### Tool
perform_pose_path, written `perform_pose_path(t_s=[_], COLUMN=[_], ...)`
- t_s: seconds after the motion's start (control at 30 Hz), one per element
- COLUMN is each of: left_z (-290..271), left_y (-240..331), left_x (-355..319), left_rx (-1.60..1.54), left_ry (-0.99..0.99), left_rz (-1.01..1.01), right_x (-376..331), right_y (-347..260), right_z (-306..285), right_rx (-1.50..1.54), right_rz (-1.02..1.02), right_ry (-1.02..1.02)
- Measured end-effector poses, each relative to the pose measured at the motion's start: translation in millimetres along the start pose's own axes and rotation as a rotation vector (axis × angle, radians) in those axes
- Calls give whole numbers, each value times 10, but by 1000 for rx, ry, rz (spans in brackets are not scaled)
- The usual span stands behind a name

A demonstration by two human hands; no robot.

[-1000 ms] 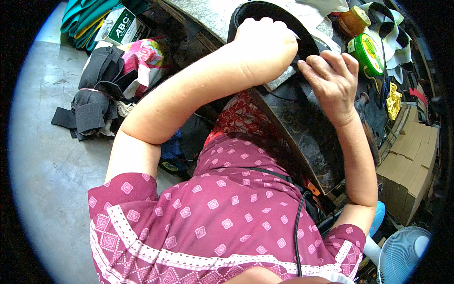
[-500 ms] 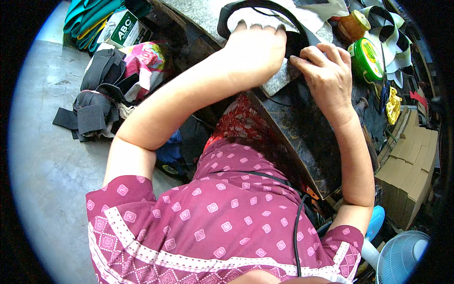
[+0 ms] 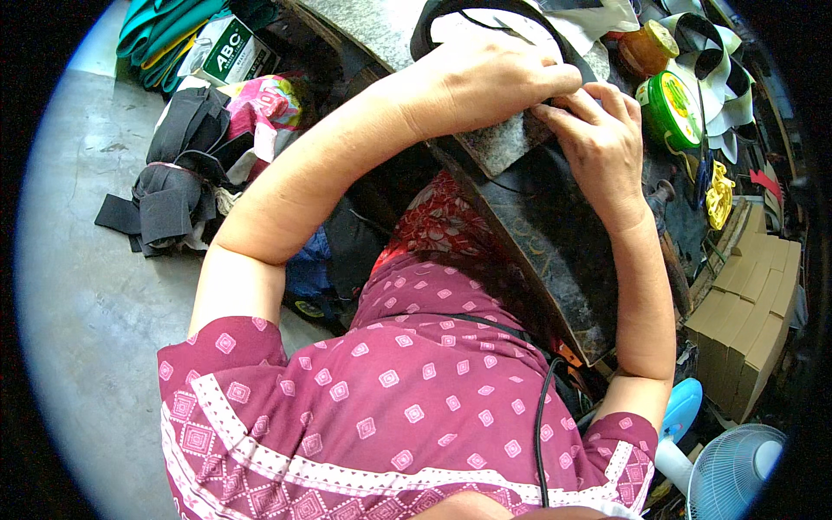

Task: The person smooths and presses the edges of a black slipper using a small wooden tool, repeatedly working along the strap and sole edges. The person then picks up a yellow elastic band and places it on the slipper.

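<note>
Both hands are closed on one dark curved strip (image 3: 433, 26) at the slab's edge: the left hand (image 3: 485, 82) is pressed down over it, the right hand (image 3: 598, 143) pinches its end just beside, the strip arcing away beyond the left knuckles

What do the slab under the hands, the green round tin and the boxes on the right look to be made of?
The slab looks like stone, perhaps granite: grey, speckled, with a rough broken edge. The green round tin seems metal or plastic with a glossy printed lid; the look leaves it open. The boxes look like plain brown cardboard, matte, with folded flaps. Both the left hand and right hand rest at the slab's edge.
</note>
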State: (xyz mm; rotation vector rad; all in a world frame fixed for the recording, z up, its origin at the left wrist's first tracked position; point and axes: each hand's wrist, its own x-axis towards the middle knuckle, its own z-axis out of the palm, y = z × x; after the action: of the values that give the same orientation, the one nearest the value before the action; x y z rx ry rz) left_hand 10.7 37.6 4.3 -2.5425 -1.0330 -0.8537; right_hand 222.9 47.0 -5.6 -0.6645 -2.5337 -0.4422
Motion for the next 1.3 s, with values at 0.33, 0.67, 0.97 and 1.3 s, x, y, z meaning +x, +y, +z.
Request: perform_pose_path(t_s=[0.33, 0.67, 0.97, 1.3], left_z=[47, 113, -9, -165], left_y=[-121, -22, 125, 284], left_x=[16, -47, -138, -563], left_rx=[-92, 86, 77, 150], left_ry=[-191, -278, 99, -128], left_rz=[-293, -467, -150, -67], right_x=[11, -24, 31, 88], right_y=[-25, -91, -125, 175], right_z=[-3, -45, -38, -65], right_rx=[-4, -68, -86, 37], right_rz=[-2, 30, 54, -38], right_ry=[39, -12, -93, -126])
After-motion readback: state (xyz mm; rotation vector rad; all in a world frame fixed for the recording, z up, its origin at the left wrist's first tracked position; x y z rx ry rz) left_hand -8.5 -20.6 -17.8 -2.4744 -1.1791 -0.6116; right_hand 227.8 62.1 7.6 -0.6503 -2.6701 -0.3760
